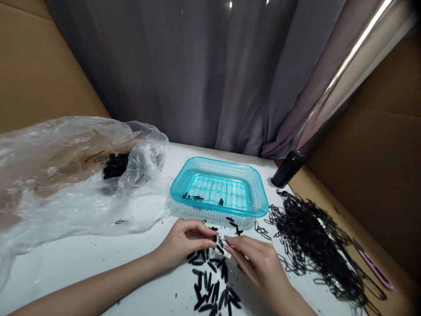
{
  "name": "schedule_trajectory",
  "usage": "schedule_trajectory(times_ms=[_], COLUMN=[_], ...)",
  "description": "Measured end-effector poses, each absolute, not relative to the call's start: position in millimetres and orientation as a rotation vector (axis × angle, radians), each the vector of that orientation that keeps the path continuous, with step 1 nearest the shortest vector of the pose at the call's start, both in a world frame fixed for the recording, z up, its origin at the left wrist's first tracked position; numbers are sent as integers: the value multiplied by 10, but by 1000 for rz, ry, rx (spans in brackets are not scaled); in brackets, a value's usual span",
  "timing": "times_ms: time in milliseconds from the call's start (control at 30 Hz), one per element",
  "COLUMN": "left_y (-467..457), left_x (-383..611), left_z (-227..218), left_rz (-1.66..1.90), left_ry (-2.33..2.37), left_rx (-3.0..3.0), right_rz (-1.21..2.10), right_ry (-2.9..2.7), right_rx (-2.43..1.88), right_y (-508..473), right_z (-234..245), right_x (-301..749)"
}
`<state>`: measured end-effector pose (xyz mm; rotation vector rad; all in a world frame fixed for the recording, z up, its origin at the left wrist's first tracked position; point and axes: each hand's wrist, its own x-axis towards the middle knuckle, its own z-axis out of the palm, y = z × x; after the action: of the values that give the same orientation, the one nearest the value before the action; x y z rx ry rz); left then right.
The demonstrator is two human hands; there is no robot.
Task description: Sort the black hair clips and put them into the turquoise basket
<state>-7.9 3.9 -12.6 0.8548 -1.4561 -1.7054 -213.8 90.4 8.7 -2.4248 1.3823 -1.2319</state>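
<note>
Two hands, left hand [184, 242], right hand [255, 259], seemingly pinching small black pieces [213, 289]

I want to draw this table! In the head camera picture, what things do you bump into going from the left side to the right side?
Clear plastic bag → left hand → blue basket → tangled heap of black wire loops → pink tool at the table's right edge.
</note>
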Motion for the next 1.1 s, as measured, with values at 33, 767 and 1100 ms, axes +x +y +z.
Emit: schedule_trajectory(times_ms=[33, 767, 1100], left_y=[42, 52, 55], left_x=[-80, -91, -75], left_z=[-126, -101, -106], left_rz=[-1721, -1676, -1645], left_ry=[-1434, -1459, -1506], left_rx=[856, 913, 930], right_rz=[-1228, -1218, -1175], right_ry=[1383, 1437, 1434], right_rx=[-2425, -2513, -2485], right_y=[906, 884, 884], right_z=[85, 105, 102], right_x=[-2137, -2152, -2168])
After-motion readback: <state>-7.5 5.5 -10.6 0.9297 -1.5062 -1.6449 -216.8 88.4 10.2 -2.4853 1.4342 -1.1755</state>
